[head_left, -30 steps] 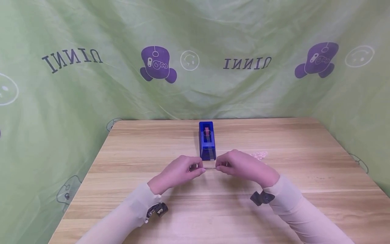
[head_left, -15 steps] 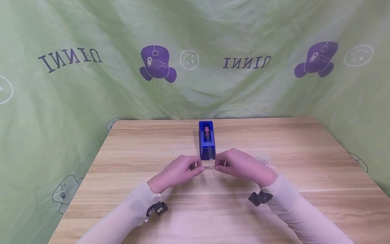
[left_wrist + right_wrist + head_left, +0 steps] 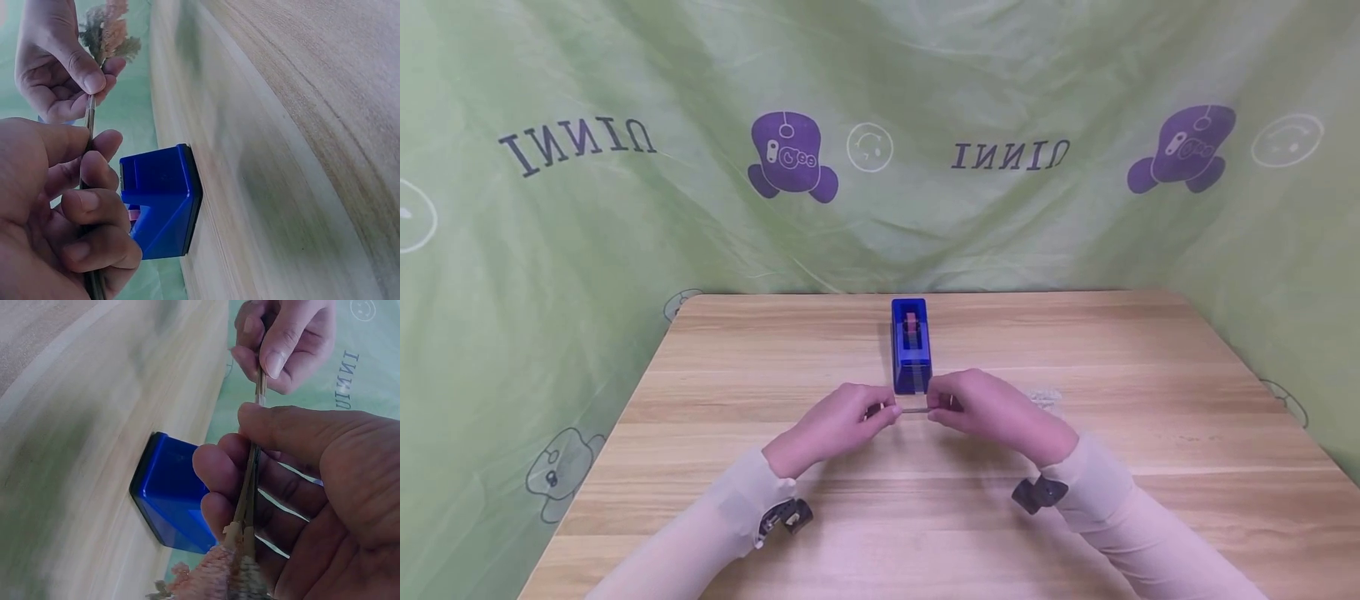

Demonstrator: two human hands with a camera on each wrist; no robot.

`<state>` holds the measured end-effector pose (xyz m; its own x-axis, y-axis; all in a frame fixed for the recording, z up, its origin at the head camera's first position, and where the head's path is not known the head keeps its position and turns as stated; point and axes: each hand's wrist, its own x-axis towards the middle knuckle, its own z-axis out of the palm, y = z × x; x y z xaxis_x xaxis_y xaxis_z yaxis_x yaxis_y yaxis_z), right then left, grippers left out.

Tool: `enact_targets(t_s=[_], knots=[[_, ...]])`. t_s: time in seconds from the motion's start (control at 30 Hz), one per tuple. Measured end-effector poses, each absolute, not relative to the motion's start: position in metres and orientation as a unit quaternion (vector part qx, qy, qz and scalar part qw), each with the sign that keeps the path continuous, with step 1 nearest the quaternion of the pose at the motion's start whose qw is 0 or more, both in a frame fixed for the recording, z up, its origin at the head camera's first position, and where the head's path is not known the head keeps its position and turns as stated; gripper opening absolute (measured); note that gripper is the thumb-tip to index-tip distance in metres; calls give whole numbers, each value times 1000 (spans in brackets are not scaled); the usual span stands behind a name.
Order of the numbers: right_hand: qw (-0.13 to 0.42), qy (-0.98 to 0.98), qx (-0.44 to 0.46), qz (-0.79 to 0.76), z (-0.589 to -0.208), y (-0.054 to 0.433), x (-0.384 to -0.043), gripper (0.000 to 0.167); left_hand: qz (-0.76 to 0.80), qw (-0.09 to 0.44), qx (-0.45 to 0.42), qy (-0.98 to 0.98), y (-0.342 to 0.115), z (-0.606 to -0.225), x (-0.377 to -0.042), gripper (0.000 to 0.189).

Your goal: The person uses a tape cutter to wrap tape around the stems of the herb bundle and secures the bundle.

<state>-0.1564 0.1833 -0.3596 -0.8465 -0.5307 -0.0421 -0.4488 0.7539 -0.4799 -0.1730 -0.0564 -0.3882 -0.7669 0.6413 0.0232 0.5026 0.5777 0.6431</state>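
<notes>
Both hands grip a small bunch of flowers by its thin stems (image 3: 915, 410), held level over the table. My left hand (image 3: 850, 414) pinches the stems between thumb and fingers, its other fingers curled around their lower part. On the flower-head side, my right hand (image 3: 988, 412) pinches the same stems with thumb and fingertips. A shiny pale band (image 3: 260, 394) shows on the stems between the hands. Fluffy pink and grey-green flower heads (image 3: 215, 572) stick out past the right hand. Just beyond the fingertips stands a blue tape dispenser (image 3: 913, 354) with a pink core.
Pale wood-grain table (image 3: 737, 350) extends on both sides of the hands. A green printed curtain (image 3: 700, 208) hangs behind the table and along its sides. Each sleeve carries a black wrist camera (image 3: 1040, 493).
The flower heads beside the right hand have turned from pink to greyish-white in the head view, as the bunch rotated between the fingers. Both hands stay almost in place; the dispenser has not moved.
</notes>
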Motion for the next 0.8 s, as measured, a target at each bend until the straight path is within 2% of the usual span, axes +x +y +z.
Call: enact_targets(t_s=[0.23,0.4,0.57,0.8], knots=[[104,926,-256,-258,-361,184,-158,10,340,102,321,878,-59,-389,-174,21],[125,919,-255,-274,-362,187,-162,3,351,103,317,875,-60,-388,-175,20],[126,918,-256,-274,-361,189,-166,10,351,102,319,874,-60,-389,-175,19],[117,914,-269,-280,-362,191,-168,9,351,98,319,875,-60,-389,-176,16]])
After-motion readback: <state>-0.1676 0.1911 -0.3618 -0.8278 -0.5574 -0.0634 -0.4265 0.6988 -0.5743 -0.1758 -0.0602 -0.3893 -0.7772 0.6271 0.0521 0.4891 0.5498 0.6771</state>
